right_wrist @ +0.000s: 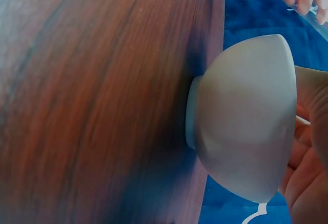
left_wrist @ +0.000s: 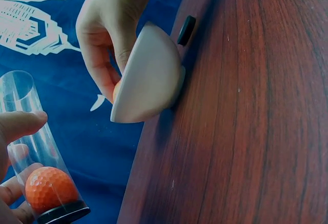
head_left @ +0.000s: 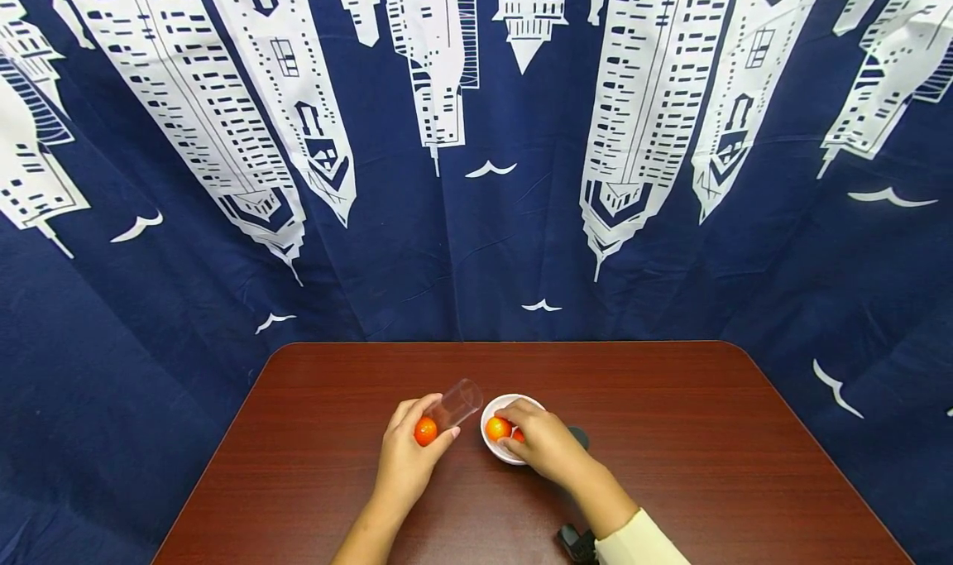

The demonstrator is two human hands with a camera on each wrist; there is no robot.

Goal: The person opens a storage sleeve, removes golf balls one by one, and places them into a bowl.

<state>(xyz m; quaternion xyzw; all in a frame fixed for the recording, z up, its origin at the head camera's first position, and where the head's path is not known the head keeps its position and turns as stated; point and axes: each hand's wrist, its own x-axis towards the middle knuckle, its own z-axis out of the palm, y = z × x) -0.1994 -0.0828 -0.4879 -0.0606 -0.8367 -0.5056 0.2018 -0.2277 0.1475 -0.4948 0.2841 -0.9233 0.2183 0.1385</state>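
The left hand gripped a clear tube, tilted above the bench, an orange ball inside at its black end. The right hand reached into a white bowl on the bench, its fingers pinching a second ball beside a third ball. A dark disc lay near the bowl.

Tube: clear, smooth, glossy, looks like rigid plastic. End cap: smooth, plastic-looking. Ball inside: dimpled, slight shine. Bowl: smooth, soft satin; ceramic or plastic, can't tell from here. Table: wood-grain top, smooth, low sheen. Backdrop: printed cloth, matt, lightly creased. Sleeve: matt cloth.
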